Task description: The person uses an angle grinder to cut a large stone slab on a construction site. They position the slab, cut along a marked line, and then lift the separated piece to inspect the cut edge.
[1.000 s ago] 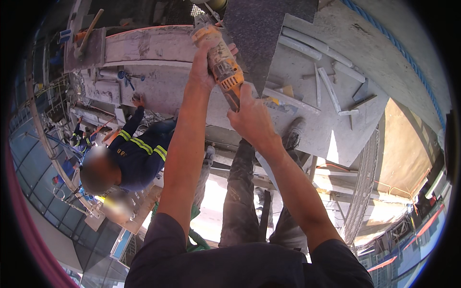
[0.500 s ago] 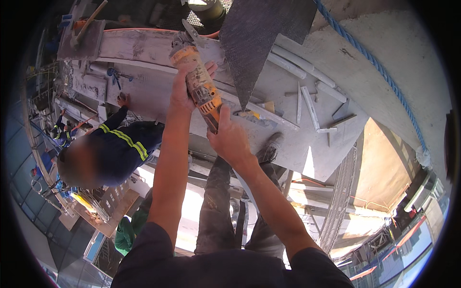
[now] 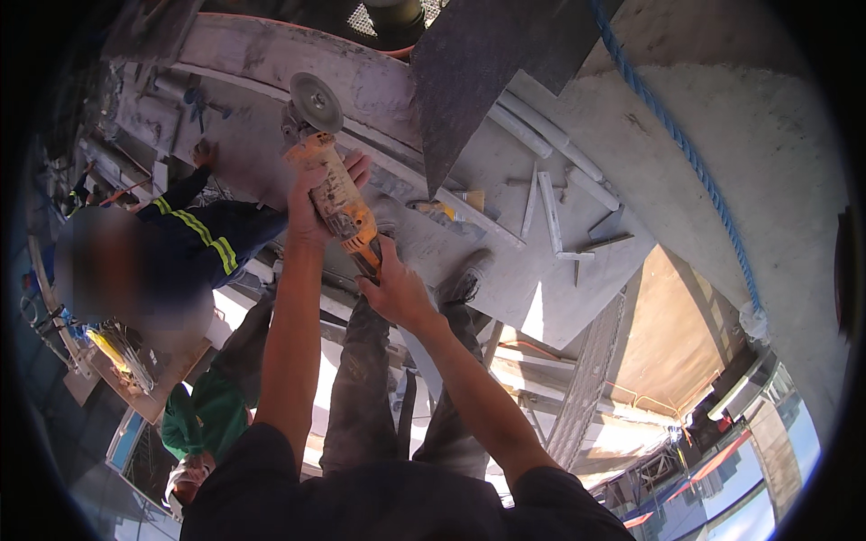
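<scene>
A worn, dusty yellow angle grinder is held up in front of me, its head pointing away and slightly left. Its round grey disc faces partly toward me. My left hand supports the body from beneath near the head, with the fingers showing stretched out on the far side. The rear handle is wrapped by my right hand. Below the tool, the disc touches nothing that I can make out. A brush with a yellow handle lies on the platform just beyond my right hand.
A person in dark blue with reflective stripes works close on my left, and another in green is lower left. Metal strips lie on the platform. A dark angular sheet stands ahead; a blue rope hangs right.
The grinder has turned, so its disc shows more of its face instead of nearly its edge. The whole view has shifted, and more of the person in green shows.
</scene>
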Demonstrator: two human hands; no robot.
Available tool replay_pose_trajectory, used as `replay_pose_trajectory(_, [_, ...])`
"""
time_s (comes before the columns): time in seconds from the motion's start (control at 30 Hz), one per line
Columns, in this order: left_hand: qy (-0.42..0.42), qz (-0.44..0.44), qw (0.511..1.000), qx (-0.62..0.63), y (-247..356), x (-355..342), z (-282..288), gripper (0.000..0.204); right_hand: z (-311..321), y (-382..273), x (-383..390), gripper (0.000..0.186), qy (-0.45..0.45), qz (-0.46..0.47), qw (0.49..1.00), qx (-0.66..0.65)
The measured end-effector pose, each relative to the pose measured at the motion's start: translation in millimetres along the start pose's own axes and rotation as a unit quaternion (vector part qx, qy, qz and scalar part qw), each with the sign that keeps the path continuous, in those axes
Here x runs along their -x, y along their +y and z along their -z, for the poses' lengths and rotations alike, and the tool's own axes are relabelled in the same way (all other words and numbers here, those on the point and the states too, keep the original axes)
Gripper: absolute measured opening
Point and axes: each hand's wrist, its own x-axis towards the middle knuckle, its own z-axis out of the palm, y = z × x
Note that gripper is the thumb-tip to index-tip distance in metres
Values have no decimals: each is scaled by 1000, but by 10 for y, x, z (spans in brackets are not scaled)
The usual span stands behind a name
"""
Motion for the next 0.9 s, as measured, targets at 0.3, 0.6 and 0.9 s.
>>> replay_pose_trajectory(0.3, [47,-4,998,31,-272,444,428,60,-126,213,260,76,0,-14,992,128])
replay_pose_trajectory(0.6, [182,4,983,-3,-422,817,404,55,-279,396,453,73,29,26,987,158])
replay_pose_trajectory(0.9, [202,12,979,34,-544,980,520,47,-389,525,586,73,13,32,985,169])
